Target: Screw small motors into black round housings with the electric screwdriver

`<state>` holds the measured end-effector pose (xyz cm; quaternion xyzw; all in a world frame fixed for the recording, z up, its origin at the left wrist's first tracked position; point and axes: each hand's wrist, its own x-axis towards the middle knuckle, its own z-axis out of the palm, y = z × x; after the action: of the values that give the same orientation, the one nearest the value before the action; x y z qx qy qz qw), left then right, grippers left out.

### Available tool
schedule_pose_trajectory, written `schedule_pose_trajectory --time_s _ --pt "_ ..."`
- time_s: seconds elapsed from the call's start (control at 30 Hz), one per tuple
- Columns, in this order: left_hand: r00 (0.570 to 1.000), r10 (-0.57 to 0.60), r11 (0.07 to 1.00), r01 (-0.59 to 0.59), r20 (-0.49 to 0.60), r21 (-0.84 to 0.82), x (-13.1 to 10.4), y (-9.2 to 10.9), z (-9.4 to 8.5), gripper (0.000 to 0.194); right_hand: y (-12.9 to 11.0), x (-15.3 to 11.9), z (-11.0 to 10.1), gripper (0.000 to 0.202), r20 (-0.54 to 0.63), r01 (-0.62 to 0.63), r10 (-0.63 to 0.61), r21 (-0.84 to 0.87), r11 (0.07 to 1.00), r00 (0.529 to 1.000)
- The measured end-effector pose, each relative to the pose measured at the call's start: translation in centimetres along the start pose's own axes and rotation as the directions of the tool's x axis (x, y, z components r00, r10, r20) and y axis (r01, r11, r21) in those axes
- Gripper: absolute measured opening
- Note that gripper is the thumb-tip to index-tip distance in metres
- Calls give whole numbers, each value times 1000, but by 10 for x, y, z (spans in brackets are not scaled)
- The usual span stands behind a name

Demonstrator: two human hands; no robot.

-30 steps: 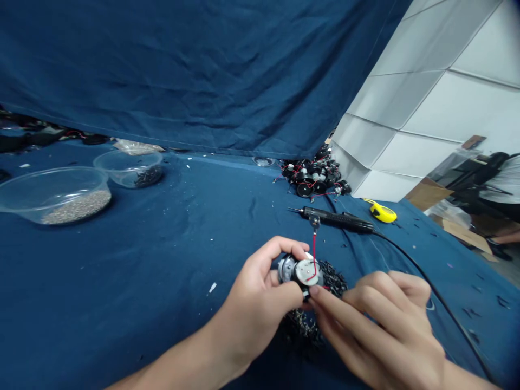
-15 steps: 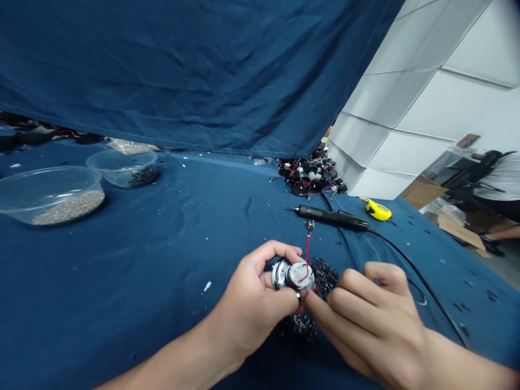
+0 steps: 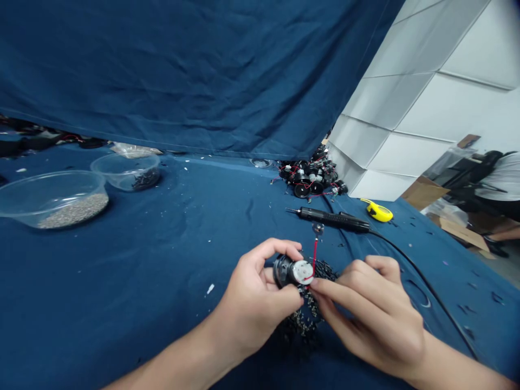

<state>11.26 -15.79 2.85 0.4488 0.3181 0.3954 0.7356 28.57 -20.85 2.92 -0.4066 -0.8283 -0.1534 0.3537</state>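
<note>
My left hand (image 3: pixel 260 290) is closed around a small round motor part (image 3: pixel 303 272), black at its left side with a pale disc-shaped end facing up and right. A red wire (image 3: pixel 314 257) rises from that end to a small clear and metal piece (image 3: pixel 318 229). At the lower edge of the pale end, my right hand (image 3: pixel 369 314) has its thumb and index fingertip close together on the red wire's base. Underneath both hands lies a heap of small dark screws (image 3: pixel 306 319), partly hidden by the fingers.
A black electric screwdriver (image 3: pixel 337 219) with a cable lies beyond my hands, beside a yellow tool (image 3: pixel 378 210). Farther back is a pile of wired black parts (image 3: pixel 311 179) near white boxes (image 3: pixel 382 157). Clear bowls (image 3: pixel 52 187) stand left. A person (image 3: pixel 499 184) is far right.
The motor part has turned in my left hand, showing more of its black side. The red wire's upper end has shifted right. My right fingertips have moved slightly up and right, onto the wire's base.
</note>
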Motion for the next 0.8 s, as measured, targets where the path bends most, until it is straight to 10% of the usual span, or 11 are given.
schedule_pose_trajectory --time_s 0.8 --pt "1000 19 999 -20 22 28 -3 -2 0 30 -5 1 5 15 74 -48 39 129 990 997"
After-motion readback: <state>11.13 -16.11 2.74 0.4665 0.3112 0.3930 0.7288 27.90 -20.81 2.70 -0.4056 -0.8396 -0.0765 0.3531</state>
